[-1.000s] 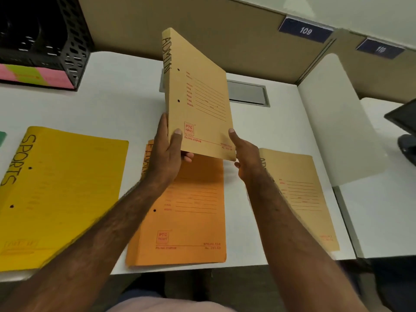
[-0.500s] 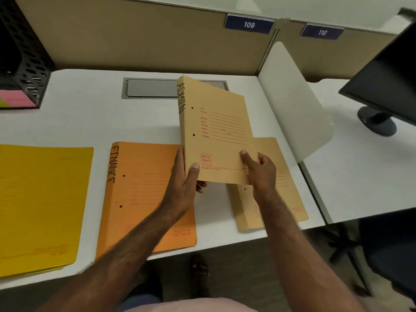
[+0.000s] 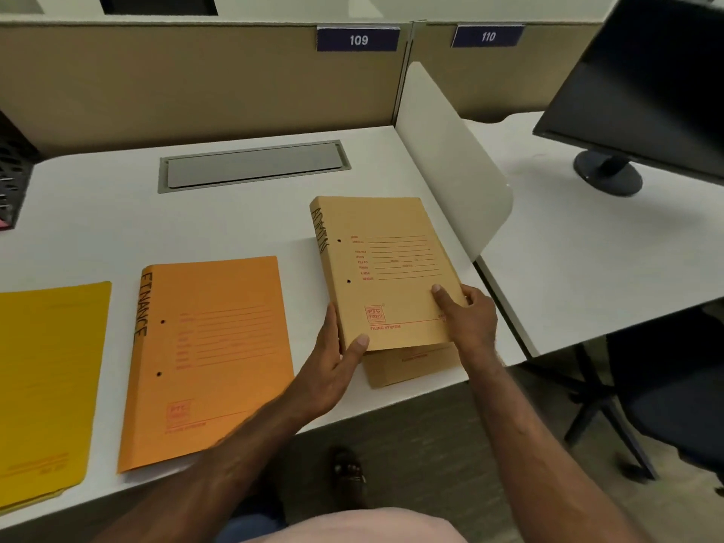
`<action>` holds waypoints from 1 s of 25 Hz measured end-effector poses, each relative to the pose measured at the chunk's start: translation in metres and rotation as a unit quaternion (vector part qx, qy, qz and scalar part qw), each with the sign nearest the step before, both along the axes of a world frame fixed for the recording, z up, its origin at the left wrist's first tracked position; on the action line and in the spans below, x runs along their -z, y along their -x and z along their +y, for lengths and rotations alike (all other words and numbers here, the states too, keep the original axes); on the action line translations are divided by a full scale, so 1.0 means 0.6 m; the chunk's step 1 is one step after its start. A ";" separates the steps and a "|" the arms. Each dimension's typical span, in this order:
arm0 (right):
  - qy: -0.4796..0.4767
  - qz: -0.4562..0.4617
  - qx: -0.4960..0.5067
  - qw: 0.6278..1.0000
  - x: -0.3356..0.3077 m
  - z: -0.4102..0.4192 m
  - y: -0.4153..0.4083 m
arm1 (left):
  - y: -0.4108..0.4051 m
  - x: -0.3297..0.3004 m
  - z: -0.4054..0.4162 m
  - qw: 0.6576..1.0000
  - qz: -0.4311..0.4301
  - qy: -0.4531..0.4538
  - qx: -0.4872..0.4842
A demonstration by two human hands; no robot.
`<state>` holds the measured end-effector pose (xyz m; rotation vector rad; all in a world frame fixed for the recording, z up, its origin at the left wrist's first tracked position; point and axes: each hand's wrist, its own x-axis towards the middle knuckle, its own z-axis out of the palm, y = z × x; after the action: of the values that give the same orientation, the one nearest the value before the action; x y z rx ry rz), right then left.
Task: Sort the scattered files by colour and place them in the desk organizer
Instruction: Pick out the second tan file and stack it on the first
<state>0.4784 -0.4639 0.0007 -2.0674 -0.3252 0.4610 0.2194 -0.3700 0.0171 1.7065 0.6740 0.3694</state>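
Note:
A tan file marked ADMIN (image 3: 386, 264) lies almost flat on top of a second tan file (image 3: 407, 366), whose lower edge sticks out beneath it. My left hand (image 3: 333, 366) grips its lower left corner, thumb on the cover. My right hand (image 3: 468, 319) holds its lower right corner. An orange file marked FINANCE (image 3: 211, 354) lies flat to the left. A yellow file (image 3: 47, 382) lies at the far left. The black mesh desk organizer (image 3: 13, 178) shows only at the left edge.
A white curved divider (image 3: 450, 162) stands right of the tan files. A grey cable hatch (image 3: 254, 164) is set into the white desk (image 3: 98, 229). A black monitor (image 3: 646, 80) stands on the neighbouring desk. A dark chair (image 3: 674, 386) is at the lower right.
Both hands carried the ADMIN file from upright over the orange file, rightward and down onto the other tan file. The view swung right, and the organizer slid almost out of frame.

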 end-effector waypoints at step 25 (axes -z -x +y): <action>0.154 -0.084 -0.052 0.983 0.060 -0.067 -0.089 | -0.074 0.059 -0.047 0.986 0.152 -0.052 0.043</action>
<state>0.5321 -0.5042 -0.0355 -2.4068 -0.4896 0.4196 0.2640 -0.3980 -0.0184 1.9050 0.8109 0.0831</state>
